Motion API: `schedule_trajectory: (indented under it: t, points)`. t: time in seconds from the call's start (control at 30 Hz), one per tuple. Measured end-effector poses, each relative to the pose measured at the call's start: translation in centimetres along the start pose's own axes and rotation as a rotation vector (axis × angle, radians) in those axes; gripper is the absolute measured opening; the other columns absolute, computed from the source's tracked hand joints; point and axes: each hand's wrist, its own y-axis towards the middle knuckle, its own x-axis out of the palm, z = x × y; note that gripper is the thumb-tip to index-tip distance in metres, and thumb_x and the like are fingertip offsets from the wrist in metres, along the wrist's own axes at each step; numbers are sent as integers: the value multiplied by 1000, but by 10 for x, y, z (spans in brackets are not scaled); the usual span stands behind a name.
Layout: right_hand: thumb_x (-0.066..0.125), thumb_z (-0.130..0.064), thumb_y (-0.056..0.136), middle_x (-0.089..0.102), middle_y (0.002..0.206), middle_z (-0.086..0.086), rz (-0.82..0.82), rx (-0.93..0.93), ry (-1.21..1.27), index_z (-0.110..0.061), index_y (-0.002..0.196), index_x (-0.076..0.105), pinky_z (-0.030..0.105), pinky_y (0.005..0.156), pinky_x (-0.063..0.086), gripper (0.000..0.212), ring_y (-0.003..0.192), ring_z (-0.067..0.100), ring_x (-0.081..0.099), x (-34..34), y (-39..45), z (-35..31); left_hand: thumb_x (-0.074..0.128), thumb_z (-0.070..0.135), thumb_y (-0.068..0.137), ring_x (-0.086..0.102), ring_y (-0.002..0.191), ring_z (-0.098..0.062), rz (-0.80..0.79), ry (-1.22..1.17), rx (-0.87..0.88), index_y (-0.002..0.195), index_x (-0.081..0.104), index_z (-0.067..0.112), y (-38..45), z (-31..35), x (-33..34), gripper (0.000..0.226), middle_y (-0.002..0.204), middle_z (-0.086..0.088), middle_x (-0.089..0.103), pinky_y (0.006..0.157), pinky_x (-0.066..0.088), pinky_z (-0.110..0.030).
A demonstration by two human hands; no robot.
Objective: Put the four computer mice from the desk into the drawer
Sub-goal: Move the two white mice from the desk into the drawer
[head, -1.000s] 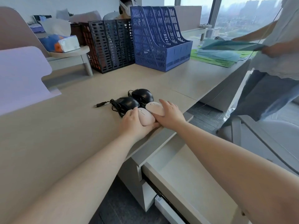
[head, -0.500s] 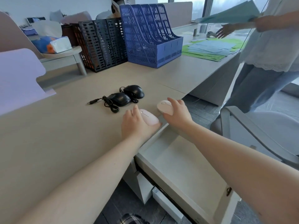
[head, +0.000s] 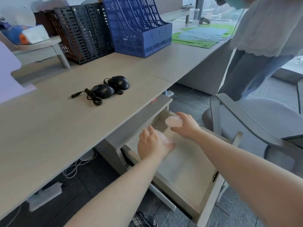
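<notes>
Two black wired mice sit side by side on the desk [head: 49,128]: the left black mouse [head: 103,90] with its coiled cable, the right black mouse [head: 120,82] behind it. My left hand [head: 151,145] grips a pale pink mouse [head: 164,138] over the open drawer [head: 188,177]. My right hand [head: 186,126] holds a second pale pink mouse [head: 173,121] above the drawer's back end, just below the desk edge. The drawer's inside looks bare.
Black file racks [head: 82,30] and a blue file rack [head: 139,28] stand at the back of the desk. Another person [head: 262,38] stands at the right by green and blue papers [head: 201,36]. A grey chair [head: 255,122] is beside the drawer. A power strip [head: 44,195] lies on the floor.
Both hands lifted the two pink mice off the desk and carried them down and right, over the open drawer. The black mice stayed in place.
</notes>
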Motion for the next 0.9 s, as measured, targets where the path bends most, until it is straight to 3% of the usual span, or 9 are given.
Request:
schedule_trajectory:
  t: [0.27, 0.5, 0.57, 0.7, 0.9]
  points:
    - [74, -33, 77, 44, 140, 10, -102, 8, -35, -21, 142, 38, 38, 106, 40, 75, 129, 27, 46, 39, 22, 18, 70, 61, 63, 34, 132, -22, -68, 51, -70, 147, 20, 9, 28, -24, 33, 110, 139, -5, 36, 103, 37, -32]
    - [75, -34, 77, 48, 134, 11, -160, 25, -42, -18, 137, 45, 35, 104, 40, 69, 125, 29, 49, 76, 37, 30, 70, 42, 64, 37, 124, -22, -208, 39, -160, 124, 36, 11, 46, -31, 67, 75, 129, -5, 40, 100, 40, -32]
    - [75, -32, 77, 48, 134, 12, -175, 21, -44, -18, 138, 45, 33, 103, 38, 69, 125, 29, 49, 84, 41, 33, 69, 42, 66, 35, 127, -22, -189, 27, -152, 132, 32, 9, 52, -33, 72, 83, 134, -7, 38, 103, 39, -32]
    - [75, -32, 77, 47, 137, 11, -186, 21, -41, -18, 140, 43, 30, 104, 37, 71, 128, 27, 47, 92, 48, 35, 73, 51, 69, 22, 141, -25, -210, 46, -174, 150, 6, 8, 62, -40, 72, 114, 152, -8, 23, 111, 32, -35]
    - [77, -27, 76, 51, 134, 13, -190, 12, -39, -14, 138, 44, 28, 100, 38, 71, 126, 27, 48, 97, 54, 35, 75, 54, 68, 22, 142, -27, -267, 116, -189, 151, 2, 9, 65, -45, 79, 119, 153, -10, 20, 111, 32, -36]
